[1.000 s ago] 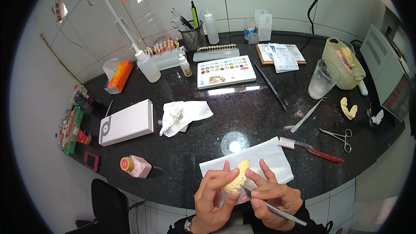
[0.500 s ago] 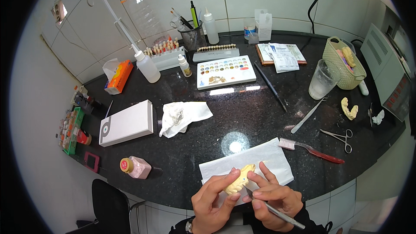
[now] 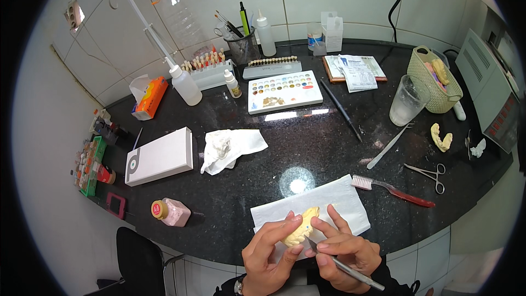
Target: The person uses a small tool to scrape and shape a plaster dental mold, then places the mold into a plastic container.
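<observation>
Near the counter's front edge, my left hand [image 3: 270, 255] grips a pale yellow dental model [image 3: 301, 229] between thumb and fingers. A small blue mark shows on its side. My right hand [image 3: 350, 252] is closed around a thin metal carving knife [image 3: 357, 274], its handle pointing down to the right. The tool's tip lies against or very close to the model's lower right side; whether it touches I cannot tell. A right fingertip rests by the model's edge. Beneath both hands lies a white paper towel [image 3: 345, 200].
Right of the towel lie a red-handled toothbrush [image 3: 400, 193], locking forceps [image 3: 430, 172], tweezers [image 3: 387, 148] and another yellow model [image 3: 441, 138]. A glass [image 3: 408, 101] stands behind. At left are a pink powder jar [image 3: 174, 212], a white box [image 3: 160, 156] and crumpled tissue [image 3: 227, 148].
The model and both hands have shifted very slightly left. Both holds look the same, and the other things on the counter have stayed in place.
</observation>
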A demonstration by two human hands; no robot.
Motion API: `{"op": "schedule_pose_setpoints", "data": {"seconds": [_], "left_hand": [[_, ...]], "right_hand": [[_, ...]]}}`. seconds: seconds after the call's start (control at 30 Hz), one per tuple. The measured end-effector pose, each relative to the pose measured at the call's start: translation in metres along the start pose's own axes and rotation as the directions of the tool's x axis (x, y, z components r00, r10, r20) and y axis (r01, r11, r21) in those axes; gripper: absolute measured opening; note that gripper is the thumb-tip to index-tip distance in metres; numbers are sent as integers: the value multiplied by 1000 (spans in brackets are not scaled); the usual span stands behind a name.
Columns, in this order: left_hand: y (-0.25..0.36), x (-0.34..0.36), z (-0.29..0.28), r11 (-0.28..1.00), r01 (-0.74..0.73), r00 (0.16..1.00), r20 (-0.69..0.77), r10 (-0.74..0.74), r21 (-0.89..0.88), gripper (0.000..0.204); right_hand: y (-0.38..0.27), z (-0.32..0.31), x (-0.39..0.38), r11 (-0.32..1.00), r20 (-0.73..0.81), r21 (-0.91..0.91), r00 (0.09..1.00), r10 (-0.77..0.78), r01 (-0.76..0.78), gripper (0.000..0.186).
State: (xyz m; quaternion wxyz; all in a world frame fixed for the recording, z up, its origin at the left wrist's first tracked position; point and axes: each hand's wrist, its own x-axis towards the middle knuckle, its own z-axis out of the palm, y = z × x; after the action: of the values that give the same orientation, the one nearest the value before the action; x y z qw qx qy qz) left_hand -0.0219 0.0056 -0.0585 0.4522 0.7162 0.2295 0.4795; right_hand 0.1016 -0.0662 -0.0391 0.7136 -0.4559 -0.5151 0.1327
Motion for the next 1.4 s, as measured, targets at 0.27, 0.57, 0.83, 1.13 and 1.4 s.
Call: {"op": "schedule_pose_setpoints", "data": {"seconds": [0.27,0.57,0.83,1.13,1.4], "left_hand": [[2,1,1,1000,-16,1000,-2,16,2,33],[13,7,2,999,18,999,30,-19,48,33],[6,5,-1,998,64,996,66,-66,21,33],[6,5,-1,997,81,994,67,-81,5,33],[14,7,0,999,21,999,46,-23,42,34]], "right_hand": [[0,-1,0,1000,9,13,1000,1,-1,10],[1,-2,1,1000,17,18,1000,-5,5,10],[0,-1,2,1000,12,14,1000,-21,21,8],[0,-1,1,1000,11,30,1000,-7,7,7],[-1,-1,1,1000,16,30,1000,2,-3,7]]}}
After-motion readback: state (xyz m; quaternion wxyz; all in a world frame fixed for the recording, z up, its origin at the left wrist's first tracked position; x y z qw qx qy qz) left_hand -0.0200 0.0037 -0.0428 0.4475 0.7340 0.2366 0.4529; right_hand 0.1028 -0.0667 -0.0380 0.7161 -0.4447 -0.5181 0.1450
